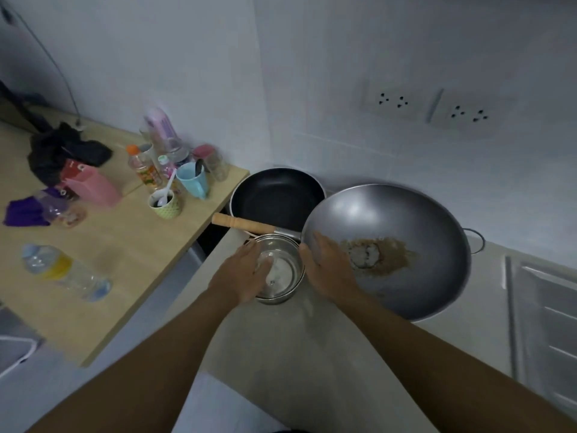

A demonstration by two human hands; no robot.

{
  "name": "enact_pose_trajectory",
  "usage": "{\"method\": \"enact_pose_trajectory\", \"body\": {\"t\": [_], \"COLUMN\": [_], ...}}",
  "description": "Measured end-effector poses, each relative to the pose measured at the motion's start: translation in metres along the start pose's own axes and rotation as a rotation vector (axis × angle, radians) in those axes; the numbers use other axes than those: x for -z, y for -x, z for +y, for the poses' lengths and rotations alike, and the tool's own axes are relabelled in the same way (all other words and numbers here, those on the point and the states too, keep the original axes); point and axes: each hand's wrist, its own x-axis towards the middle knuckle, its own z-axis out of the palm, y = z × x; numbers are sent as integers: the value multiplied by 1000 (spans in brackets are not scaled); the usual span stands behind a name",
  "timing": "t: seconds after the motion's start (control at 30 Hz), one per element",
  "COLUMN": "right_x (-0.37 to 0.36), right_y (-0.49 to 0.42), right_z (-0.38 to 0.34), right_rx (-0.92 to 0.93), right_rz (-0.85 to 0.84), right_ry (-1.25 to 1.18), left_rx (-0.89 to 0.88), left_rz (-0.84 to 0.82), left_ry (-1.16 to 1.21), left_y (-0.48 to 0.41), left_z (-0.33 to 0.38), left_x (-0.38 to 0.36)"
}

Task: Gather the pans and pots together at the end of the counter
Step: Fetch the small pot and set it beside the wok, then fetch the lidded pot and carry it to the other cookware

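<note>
A black non-stick frying pan (276, 195) sits in the counter's far corner against the wall. Beside it on the right, a large grey wok (406, 226) with a brown stain inside has its wooden handle (243, 224) pointing left. In front of both stands a small steel pot (285, 276) with a glass lid. My left hand (243, 270) rests on the pot's left rim and lid. My right hand (327, 264) lies against the pot's right side, overlapping the wok's near-left rim. Both hands cup the pot.
A wooden table (125, 245) on the left carries cups, bottles, a pink bag and a lying water bottle (65, 271). A steel sink drainboard (543, 323) lies at right. Wall sockets (431, 104) are above. Grey counter (281, 354) stretches toward me.
</note>
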Motion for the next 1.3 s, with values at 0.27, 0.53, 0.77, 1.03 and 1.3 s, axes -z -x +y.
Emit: {"method": "enact_pose_trajectory", "body": {"t": [0.27, 0.53, 0.77, 1.03, 1.3], "right_x": [56, 92, 138, 213, 284], "right_y": [70, 185, 303, 428, 562], "right_z": [1, 11, 34, 67, 127], "right_rx": [-113, -219, -396, -541, -684], "right_rz": [104, 324, 524, 772, 984], "right_ry": [-186, -166, -152, -147, -195], "left_rx": [-106, -226, -418, -684, -866], "left_rz": [-4, -98, -272, -438, -605], "left_ry": [52, 142, 145, 84, 21], "left_y": [30, 73, 117, 188, 277], "left_z": [34, 70, 150, 270, 401], "left_x": [-8, -48, -101, -174, -272]}}
